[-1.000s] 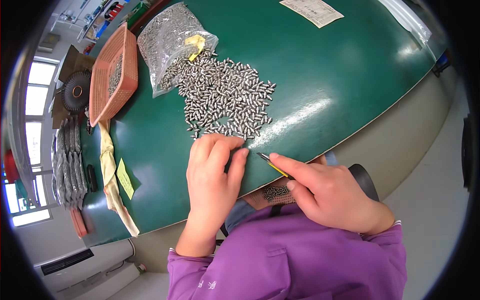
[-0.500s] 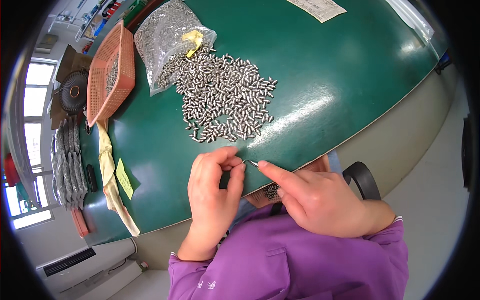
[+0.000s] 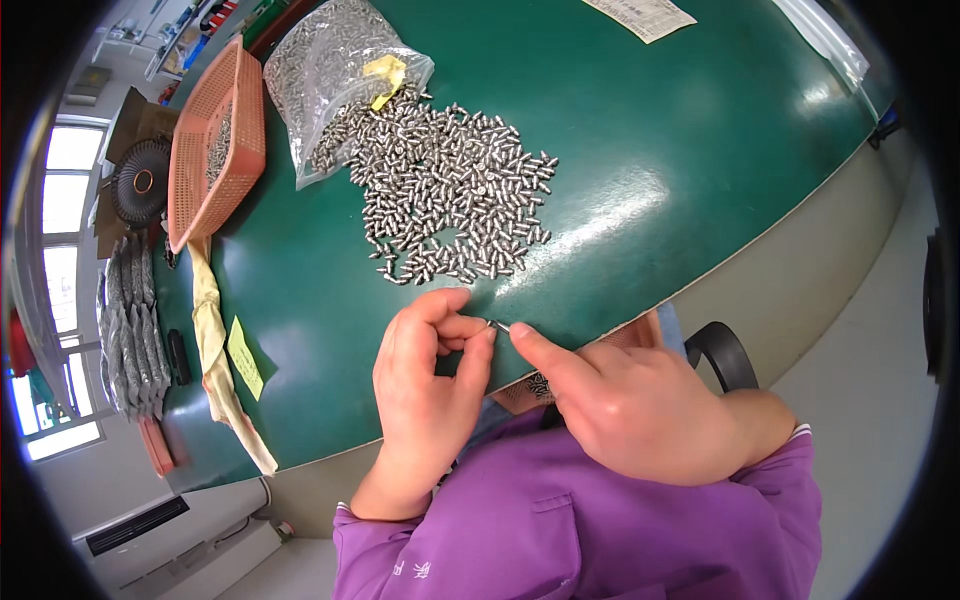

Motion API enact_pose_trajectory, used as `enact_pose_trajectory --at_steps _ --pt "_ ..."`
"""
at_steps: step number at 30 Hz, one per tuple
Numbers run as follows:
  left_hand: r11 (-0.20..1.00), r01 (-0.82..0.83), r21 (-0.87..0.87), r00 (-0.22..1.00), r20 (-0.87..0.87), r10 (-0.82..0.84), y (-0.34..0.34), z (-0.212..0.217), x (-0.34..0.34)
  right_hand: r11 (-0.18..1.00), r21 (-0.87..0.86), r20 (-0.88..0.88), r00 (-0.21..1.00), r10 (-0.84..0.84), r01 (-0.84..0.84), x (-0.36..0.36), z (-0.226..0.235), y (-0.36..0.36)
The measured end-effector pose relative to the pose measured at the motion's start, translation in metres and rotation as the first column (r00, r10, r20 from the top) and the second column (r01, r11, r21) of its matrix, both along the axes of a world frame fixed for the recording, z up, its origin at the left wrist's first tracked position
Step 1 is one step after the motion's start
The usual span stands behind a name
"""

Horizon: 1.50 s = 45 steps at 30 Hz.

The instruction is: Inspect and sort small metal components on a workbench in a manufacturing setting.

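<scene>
Over the table's near edge, my left hand [image 3: 430, 365] pinches a tiny metal part [image 3: 491, 324] between thumb and fingertip; most of it is hidden. My right hand [image 3: 640, 405] is closed on a slim, pointed metal piece [image 3: 503, 327], its forefinger stretched along it. Whether this piece is a tool or another part I cannot tell. Its tip meets the tiny part at my left fingertips. Just beyond both hands, a broad heap of small silvery, bullet-shaped metal parts [image 3: 455, 185] lies on the green tabletop [image 3: 680, 130].
Behind the heap lies a clear plastic bag [image 3: 325, 75] of similar parts. A pink perforated basket [image 3: 240, 165] stands tilted at left, beside a yellow cloth strip [image 3: 212, 340] and a yellow-green note [image 3: 244, 358]. Below the table edge, a basket [image 3: 515, 398] holds dark small parts.
The slim piece in my right hand has moved slightly left, closing the small gap to the part in my left hand. Both hands keep their grip.
</scene>
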<state>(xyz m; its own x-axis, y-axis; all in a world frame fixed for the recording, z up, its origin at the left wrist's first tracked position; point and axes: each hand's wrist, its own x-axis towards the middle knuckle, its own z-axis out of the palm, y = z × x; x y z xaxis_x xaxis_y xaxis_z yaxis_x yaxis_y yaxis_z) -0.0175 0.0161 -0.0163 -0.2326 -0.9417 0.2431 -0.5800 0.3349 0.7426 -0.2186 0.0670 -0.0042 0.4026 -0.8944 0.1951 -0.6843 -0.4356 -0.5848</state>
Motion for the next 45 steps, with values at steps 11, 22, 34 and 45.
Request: enact_pose_trajectory --at_steps 11,22,34,45 --pt "0.967 0.196 -0.164 0.967 0.196 -0.163 -0.006 0.021 0.008 0.994 0.086 0.17 0.982 -0.079 0.065 -0.013 -0.002 0.006" --pt "0.967 0.098 -0.237 0.939 0.345 -0.01 -0.025 0.014 -0.002 0.99 0.099 0.155 0.981 -0.117 0.102 -0.014 -0.003 0.004" --pt "0.995 0.091 -0.032 0.976 0.199 -0.083 -0.011 0.009 0.0 0.996 0.026 0.124 0.988 -0.087 0.084 -0.001 -0.007 0.003" --pt "0.994 0.105 -0.027 0.98 0.172 -0.098 -0.012 0.012 0.0 0.999 0.006 0.024 0.999 -0.049 0.048 -0.003 0.001 -0.004"
